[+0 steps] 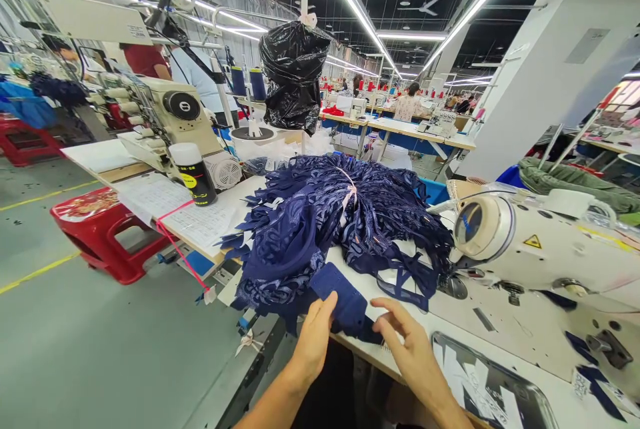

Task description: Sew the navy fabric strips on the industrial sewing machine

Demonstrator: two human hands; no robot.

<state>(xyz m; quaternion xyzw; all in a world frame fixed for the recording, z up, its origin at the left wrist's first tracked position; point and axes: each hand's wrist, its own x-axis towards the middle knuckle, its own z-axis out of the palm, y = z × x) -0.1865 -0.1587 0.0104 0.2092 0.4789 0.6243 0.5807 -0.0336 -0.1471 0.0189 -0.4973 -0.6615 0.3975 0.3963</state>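
Grey-green workshop floor (125,349) is marked with yellow lines (40,272). A white worktable (530,349) is occupied by a tied bundle of navy lace garments (380,196), with a sewing machine (540,236) mounted at right. The right hand (410,349), fingers curved and parted from the thumb, is positioned just beside a navy fabric panel (343,296); contact cannot be confirmed. The panel is gripped by the left hand (313,336), thumb uppermost, at the near table edge. Its long axis is slanted from the bundle at upper left down to lower right.
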